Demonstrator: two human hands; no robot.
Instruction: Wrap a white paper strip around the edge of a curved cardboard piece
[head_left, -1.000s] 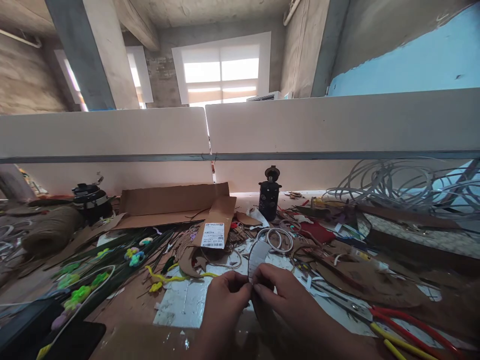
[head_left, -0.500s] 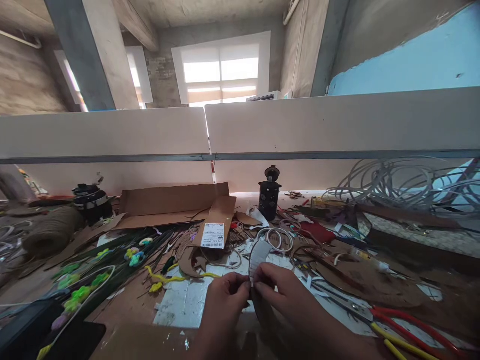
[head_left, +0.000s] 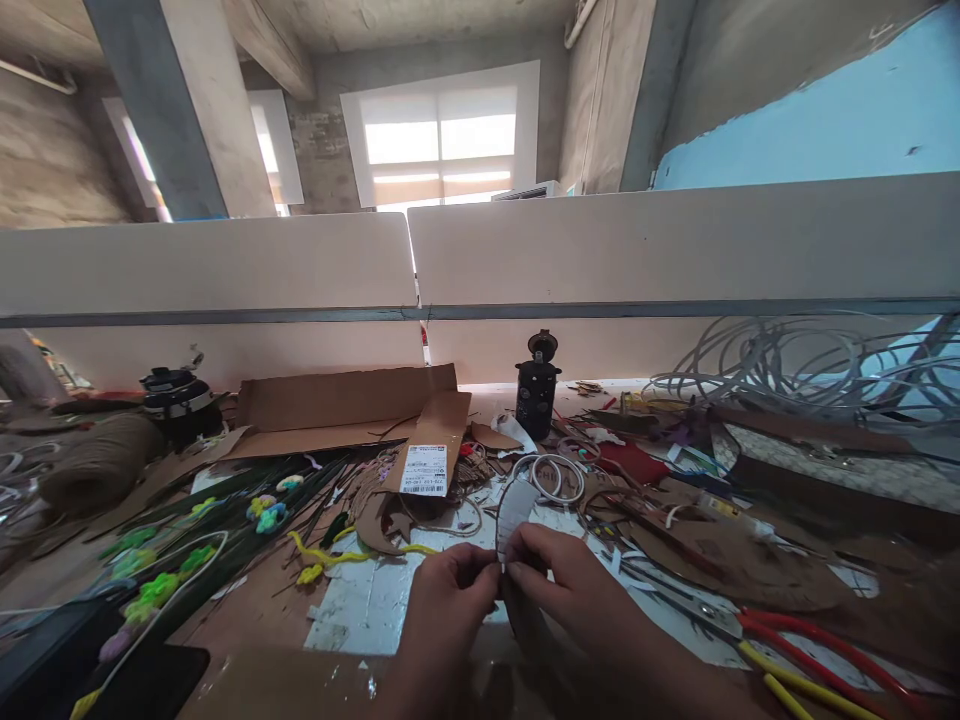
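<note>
A curved, pale grey piece with a dark edge stands upright between my hands at the lower middle. My left hand pinches its left edge with thumb and fingertips. From the other side, my right hand is closed on the same piece, with the fingers curled over its face. The fingertips of both hands nearly meet there. The piece's lower part runs down in shadow between the wrists. Just behind it lie white rings, and a brown crescent-shaped piece is to the left.
A black bottle with its lid up stands behind the hands. An open cardboard box is at back left. Red-handled scissors lie at right, below coiled clear tubing. Green and yellow fuzzy flowers are at left.
The view has shifted very slightly. Both hands keep their hold on the curved piece, with barely any finger movement.
</note>
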